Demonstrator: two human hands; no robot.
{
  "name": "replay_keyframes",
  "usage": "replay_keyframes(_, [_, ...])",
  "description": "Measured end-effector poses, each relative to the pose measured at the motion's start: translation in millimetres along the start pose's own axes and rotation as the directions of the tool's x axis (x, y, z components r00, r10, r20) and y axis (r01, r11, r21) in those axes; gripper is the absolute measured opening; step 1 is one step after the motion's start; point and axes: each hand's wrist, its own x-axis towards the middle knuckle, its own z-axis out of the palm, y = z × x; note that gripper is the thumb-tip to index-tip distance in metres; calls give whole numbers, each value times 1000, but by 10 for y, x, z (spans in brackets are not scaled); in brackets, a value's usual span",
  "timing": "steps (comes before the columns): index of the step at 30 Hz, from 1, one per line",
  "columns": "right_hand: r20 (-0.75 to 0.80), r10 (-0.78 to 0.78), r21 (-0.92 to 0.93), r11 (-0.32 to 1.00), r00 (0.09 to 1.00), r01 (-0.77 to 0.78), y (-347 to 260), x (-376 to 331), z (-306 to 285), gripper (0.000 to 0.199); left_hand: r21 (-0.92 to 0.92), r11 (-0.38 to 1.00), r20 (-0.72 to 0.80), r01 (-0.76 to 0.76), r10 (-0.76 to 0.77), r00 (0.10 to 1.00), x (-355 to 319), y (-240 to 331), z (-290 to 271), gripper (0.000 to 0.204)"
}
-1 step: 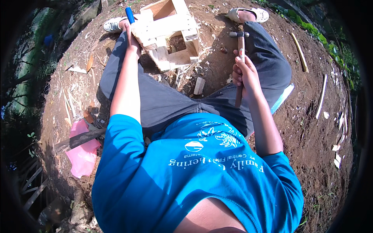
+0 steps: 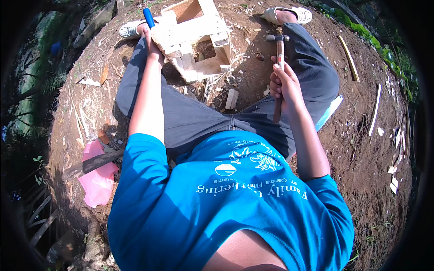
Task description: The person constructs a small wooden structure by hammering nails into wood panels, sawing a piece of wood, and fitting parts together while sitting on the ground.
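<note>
In my right hand (image 2: 285, 86) is a hammer (image 2: 279, 58), gripped partway along its wooden handle, with the dark metal head pointing away from me above my right leg. My left hand (image 2: 153, 50) is at the left side of a pale wooden box frame (image 2: 194, 31). Its fingers close around a blue-handled tool (image 2: 148, 17) whose handle sticks up past the fingertips; the tool's lower part is hidden. The frame is made of joined boards with open compartments and stands on the ground between my lower legs. Hammer and frame are apart.
A small wood block (image 2: 232, 99) lies between my thighs. At left, a dark wooden stick (image 2: 92, 164) crosses a pink plastic sheet (image 2: 101, 185). Thin wood strips (image 2: 349, 58) and chips are scattered on the soil. Green plants (image 2: 361, 31) edge the far right.
</note>
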Motion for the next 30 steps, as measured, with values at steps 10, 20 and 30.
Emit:
replay_keyframes(10, [-21,16,90,996,1000,-14,9,72,-154,26,370,923,51,-107,95,994,-437,305,997,96])
replay_keyframes(20, [-28,-53,158,986,998,57,-193,-52,-252,30,580,741,371,-338,129,920,-437,600,1500,70])
replay_keyframes(30, [-23,-163,260,952,986,163,-432,-285,-225,38,902,239,408,-360,-193,892,-485,627,1991,133])
